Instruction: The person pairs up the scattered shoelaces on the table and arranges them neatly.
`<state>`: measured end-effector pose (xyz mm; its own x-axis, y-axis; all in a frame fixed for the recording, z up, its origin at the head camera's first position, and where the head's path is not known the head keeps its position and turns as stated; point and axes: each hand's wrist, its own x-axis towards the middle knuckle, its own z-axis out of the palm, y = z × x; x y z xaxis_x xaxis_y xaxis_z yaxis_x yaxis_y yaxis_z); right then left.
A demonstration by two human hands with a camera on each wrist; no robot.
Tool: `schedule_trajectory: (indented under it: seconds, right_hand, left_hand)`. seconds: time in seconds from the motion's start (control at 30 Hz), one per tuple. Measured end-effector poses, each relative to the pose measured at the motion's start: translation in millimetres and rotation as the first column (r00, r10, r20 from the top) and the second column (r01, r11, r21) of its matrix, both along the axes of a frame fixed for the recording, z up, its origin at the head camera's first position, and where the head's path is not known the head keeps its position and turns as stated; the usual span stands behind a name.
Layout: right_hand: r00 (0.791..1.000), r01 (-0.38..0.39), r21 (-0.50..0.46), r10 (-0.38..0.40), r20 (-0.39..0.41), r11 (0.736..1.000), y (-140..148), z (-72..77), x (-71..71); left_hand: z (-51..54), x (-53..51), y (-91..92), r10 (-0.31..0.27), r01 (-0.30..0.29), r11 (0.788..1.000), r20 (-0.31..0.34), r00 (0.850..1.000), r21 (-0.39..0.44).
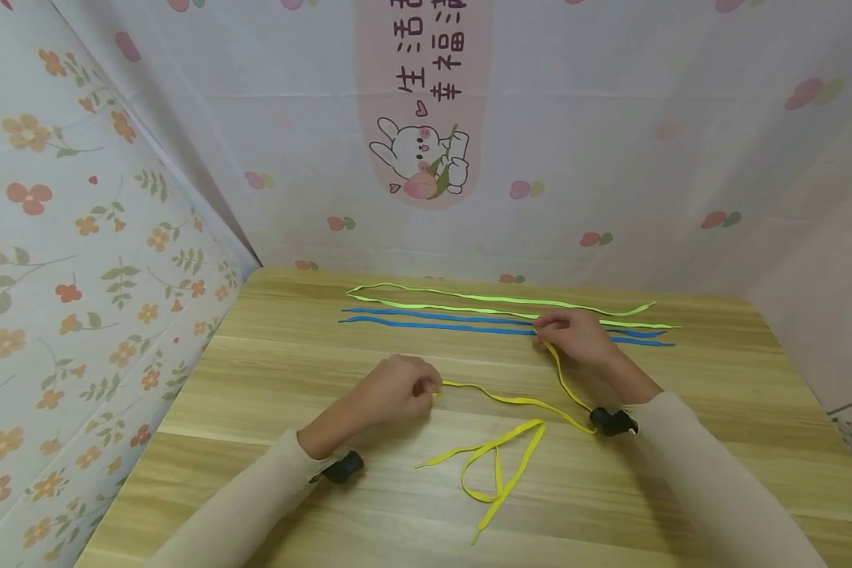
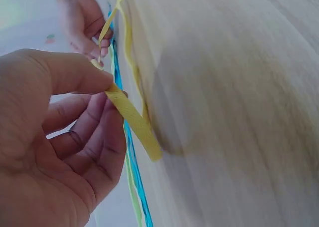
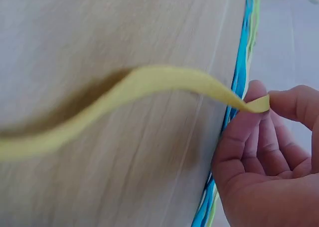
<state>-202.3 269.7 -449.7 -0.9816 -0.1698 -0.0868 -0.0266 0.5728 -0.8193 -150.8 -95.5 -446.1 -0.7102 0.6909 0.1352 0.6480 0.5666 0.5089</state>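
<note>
A flat yellow shoelace [image 1: 528, 401] runs between both hands, sagging toward the right wrist. My left hand [image 1: 401, 386] pinches one end between thumb and forefinger; in the left wrist view a short stretch of the lace [image 2: 134, 122] sticks out past the fingertips. My right hand [image 1: 575, 335] pinches the other end between thumb and forefinger, above the blue shoelaces [image 1: 433, 324]. In the right wrist view this lace [image 3: 154, 80] curves away from the fingertips over the wood. A second yellow shoelace [image 1: 519, 465] lies in a loose crossed loop nearer the front.
Light green shoelaces [image 1: 497, 298] stretch along the back of the wooden table [image 1: 270, 347], behind the blue ones. A printed cloth [image 1: 582, 142] hangs at the rear, and a floral cloth [image 1: 57, 260] at the left. Black wrist pieces [image 1: 614, 422] sit at the sleeves.
</note>
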Motion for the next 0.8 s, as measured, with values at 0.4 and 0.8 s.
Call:
schedule_trajectory:
  seconds: [0.4,0.8]
  right_hand:
    - [0.986,0.055,-0.362,0.006,0.164,0.931,22,-2.9,-0.5]
    - [0.986,0.073,-0.441,0.003,0.170,0.895,34,-5.9,2.9]
  left_hand:
    - [6.6,-4.8,-24.0,0.066,-0.136,0.966,0.298,0.952,0.222]
    - [7.5,-18.5,-52.7,0.077,-0.382,0.840,0.613,0.786,0.385]
